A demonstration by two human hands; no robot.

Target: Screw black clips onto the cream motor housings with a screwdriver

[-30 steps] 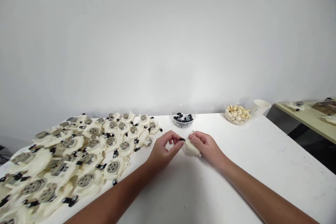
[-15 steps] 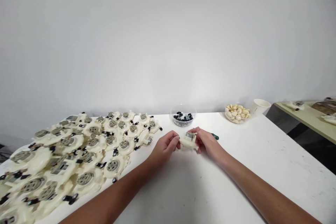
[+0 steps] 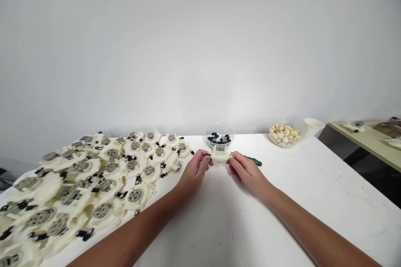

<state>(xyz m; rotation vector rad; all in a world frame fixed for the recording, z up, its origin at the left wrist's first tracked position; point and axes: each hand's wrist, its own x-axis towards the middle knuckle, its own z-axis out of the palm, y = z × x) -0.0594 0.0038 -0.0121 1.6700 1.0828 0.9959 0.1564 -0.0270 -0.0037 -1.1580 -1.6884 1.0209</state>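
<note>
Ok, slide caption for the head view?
The left hand and right hand hold a cream plastic part over a white table, near a clear bowl of black pieces.

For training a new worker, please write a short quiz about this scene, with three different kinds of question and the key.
1. What do the left hand and the right hand hold together?
2. True or false: the green-handled tool lies on the white table, beyond the right hand.
3. What is in the clear bowl just behind the hands? A: black parts. B: cream pieces. C: green tools.

Key:
1. One cream plastic part.
2. True.
3. A, black parts.
</note>
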